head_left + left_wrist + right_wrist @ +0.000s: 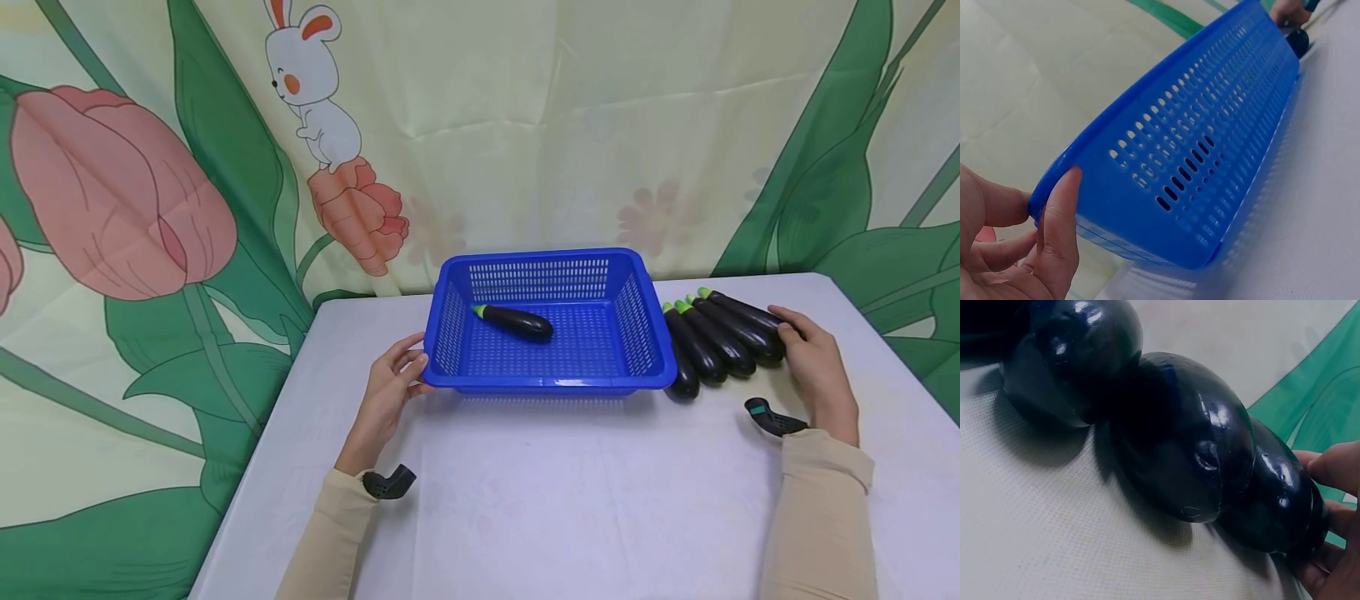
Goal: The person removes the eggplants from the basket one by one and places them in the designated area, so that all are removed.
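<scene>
A blue plastic basket (555, 383) with slotted walls sits at the back of the table, one dark eggplant (517, 322) lying inside it. My left hand (388, 385) pinches the basket's rim at its front left corner; in the left wrist view the thumb and fingers (1060, 231) are on either side of the edge. Right of the basket, several glossy eggplants (712, 342) lie side by side, green stem ends toward the back. My right hand (817, 362) holds the rightmost eggplant (738, 310) near its thick end; nearer eggplants (1185, 437) partly hide that grip in the right wrist view.
The table (540, 492) has a white cover and stands against a cloth backdrop (525, 125) printed with flowers and a rabbit. Black wrist devices (390, 482) are worn at both cuffs. The basket's right wall stands close beside the leftmost eggplant (684, 379).
</scene>
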`<act>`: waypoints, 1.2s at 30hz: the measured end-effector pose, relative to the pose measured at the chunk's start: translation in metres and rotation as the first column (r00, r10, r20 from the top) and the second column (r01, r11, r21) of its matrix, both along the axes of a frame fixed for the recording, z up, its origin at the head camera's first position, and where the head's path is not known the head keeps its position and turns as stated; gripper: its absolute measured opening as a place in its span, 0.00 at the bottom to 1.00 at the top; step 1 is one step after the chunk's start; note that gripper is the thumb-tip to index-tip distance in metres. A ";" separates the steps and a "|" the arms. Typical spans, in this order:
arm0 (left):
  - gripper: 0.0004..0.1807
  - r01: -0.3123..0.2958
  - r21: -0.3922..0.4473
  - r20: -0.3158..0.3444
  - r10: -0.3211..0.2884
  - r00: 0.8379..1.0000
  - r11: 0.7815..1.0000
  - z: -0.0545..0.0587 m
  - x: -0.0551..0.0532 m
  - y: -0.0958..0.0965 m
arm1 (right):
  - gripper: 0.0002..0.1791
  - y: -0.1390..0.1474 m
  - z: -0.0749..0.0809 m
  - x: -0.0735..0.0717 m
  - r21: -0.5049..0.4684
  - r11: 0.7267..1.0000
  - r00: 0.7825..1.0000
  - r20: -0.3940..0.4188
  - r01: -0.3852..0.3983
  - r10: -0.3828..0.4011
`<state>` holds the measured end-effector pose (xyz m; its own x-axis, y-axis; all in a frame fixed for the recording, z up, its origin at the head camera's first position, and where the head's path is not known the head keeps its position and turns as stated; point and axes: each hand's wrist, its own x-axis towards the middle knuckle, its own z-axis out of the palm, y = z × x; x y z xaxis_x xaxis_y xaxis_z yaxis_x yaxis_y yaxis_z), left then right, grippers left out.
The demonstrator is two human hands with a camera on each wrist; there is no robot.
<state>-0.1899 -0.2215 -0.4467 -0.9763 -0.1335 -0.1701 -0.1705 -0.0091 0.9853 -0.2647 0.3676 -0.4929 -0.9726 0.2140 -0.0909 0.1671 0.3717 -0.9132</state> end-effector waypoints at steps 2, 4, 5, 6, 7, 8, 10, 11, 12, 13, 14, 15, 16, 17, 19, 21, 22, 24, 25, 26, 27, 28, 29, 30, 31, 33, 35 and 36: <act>0.24 0.000 -0.007 0.002 0.000 1.000 1.000 0.000 0.000 0.000 | 0.29 0.000 0.000 0.000 0.006 1.000 1.000 0.004 0.003 -0.003; 0.24 0.001 -0.005 0.001 -0.001 1.000 1.000 0.000 0.000 0.000 | 0.30 0.000 0.000 0.000 0.011 1.000 1.000 0.010 0.006 -0.006; 0.24 0.001 -0.001 -0.002 -0.001 1.000 1.000 0.000 0.000 0.000 | 0.30 0.000 0.001 0.001 0.012 1.000 1.000 0.012 0.007 -0.007; 0.24 0.003 0.003 -0.006 -0.003 1.000 1.000 0.000 0.001 0.000 | 0.30 0.000 0.001 0.001 0.016 1.000 1.000 0.013 0.006 -0.006; 0.24 0.003 0.006 -0.009 -0.003 1.000 1.000 0.000 0.001 0.000 | 0.30 0.000 0.001 0.001 0.023 1.000 1.000 0.010 0.005 -0.005; 0.24 0.005 0.011 -0.012 -0.005 1.000 1.000 0.000 0.001 0.001 | 0.30 0.000 0.002 0.001 0.030 1.000 1.000 0.007 0.004 -0.004; 0.23 0.006 0.018 -0.016 -0.006 1.000 1.000 0.001 0.001 0.001 | 0.30 0.001 0.004 0.002 0.046 0.999 1.000 -0.001 0.005 -0.005; 0.23 0.007 0.017 -0.016 -0.006 1.000 1.000 0.001 0.001 0.001 | 0.30 0.001 0.004 0.002 0.054 0.999 1.000 -0.004 0.006 -0.005; 0.23 0.007 0.017 -0.017 -0.007 1.000 1.000 0.001 0.001 0.001 | 0.30 0.001 0.005 0.003 0.060 0.998 1.000 -0.006 0.008 -0.007; 0.23 0.007 0.017 -0.016 -0.006 1.000 1.000 0.001 0.001 0.001 | 0.30 0.001 0.006 0.003 0.062 0.998 1.000 -0.009 0.011 -0.010; 0.24 0.007 0.019 -0.016 -0.006 1.000 1.000 0.001 0.000 0.001 | 0.30 0.001 0.006 0.003 0.061 0.998 1.000 -0.009 0.016 -0.015; 0.23 0.006 0.020 -0.016 -0.006 1.000 1.000 0.001 0.000 0.001 | 0.30 0.001 0.006 0.003 0.057 0.998 1.000 -0.009 0.021 -0.020; 0.23 0.006 0.019 -0.015 -0.006 1.000 1.000 0.001 0.000 0.001 | 0.29 0.001 0.007 0.003 0.053 0.998 1.000 -0.011 0.027 -0.027; 0.24 0.007 0.018 -0.015 -0.007 1.000 1.000 0.001 0.000 0.001 | 0.29 0.001 0.007 0.003 0.050 0.998 0.999 -0.011 0.032 -0.031; 0.24 0.007 0.014 -0.013 -0.007 1.000 1.000 0.002 0.000 0.000 | 0.29 0.001 0.007 0.003 0.050 0.998 0.999 -0.014 0.040 -0.039; 0.24 0.006 0.006 -0.008 -0.006 1.000 1.000 0.001 0.000 0.000 | 0.29 0.001 0.007 0.003 0.054 0.997 0.999 -0.015 0.047 -0.046; 0.24 0.006 0.001 -0.005 -0.006 1.000 1.000 0.001 0.000 0.000 | 0.29 0.001 0.007 0.003 0.058 0.997 0.999 -0.017 0.049 -0.048; 0.24 0.004 -0.006 -0.003 -0.005 1.000 1.000 0.001 0.000 0.000 | 0.29 0.002 0.009 0.003 0.077 0.996 0.998 -0.021 0.055 -0.054; 0.24 0.002 -0.005 -0.002 -0.002 1.000 1.000 0.001 0.000 0.000 | 0.30 0.002 0.010 0.003 0.085 0.995 0.998 -0.024 0.060 -0.058; 0.24 0.001 -0.004 -0.002 -0.001 1.000 1.000 0.001 0.000 0.000 | 0.30 0.002 0.011 0.003 0.096 0.993 0.998 -0.026 0.063 -0.061; 0.24 0.001 -0.004 -0.002 -0.001 1.000 1.000 0.001 0.000 0.000 | 0.30 0.002 0.012 0.003 0.108 0.992 0.997 -0.032 0.067 -0.064; 0.24 0.001 -0.004 -0.001 -0.001 1.000 1.000 0.001 0.000 0.000 | 0.30 0.001 0.013 0.003 0.114 0.991 0.997 -0.038 0.071 -0.067; 0.24 0.001 -0.005 -0.002 -0.001 1.000 1.000 0.001 0.000 0.000 | 0.30 0.001 0.014 0.003 0.124 0.989 0.996 -0.041 0.078 -0.074; 0.24 0.001 -0.004 -0.002 -0.001 1.000 1.000 0.001 0.000 0.000 | 0.30 0.000 0.015 0.003 0.134 0.987 0.996 -0.043 0.083 -0.078; 0.24 0.001 -0.006 -0.001 -0.001 1.000 1.000 0.001 0.000 0.001 | 0.30 0.000 0.016 0.003 0.139 0.986 0.995 -0.048 0.089 -0.083; 0.24 0.003 -0.014 -0.001 -0.003 1.000 1.000 0.001 0.000 0.000 | 0.29 -0.002 0.020 0.004 0.142 0.985 0.995 -0.050 0.098 -0.092; 0.24 0.005 -0.015 -0.001 -0.005 1.000 1.000 0.001 0.001 0.000 | 0.29 -0.005 0.027 0.005 0.142 0.984 0.994 -0.045 0.105 -0.099; 0.24 0.007 -0.012 -0.002 -0.007 1.000 1.000 0.001 0.001 0.000 | 0.29 -0.007 0.030 0.006 0.138 0.985 0.994 -0.045 0.104 -0.098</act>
<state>-0.1892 -0.2217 -0.4461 -0.9776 -0.1289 -0.1661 -0.1681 0.0041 0.9858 -0.2592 0.3610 -0.4629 -0.9475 0.3194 -0.0166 0.1766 0.4791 -0.8598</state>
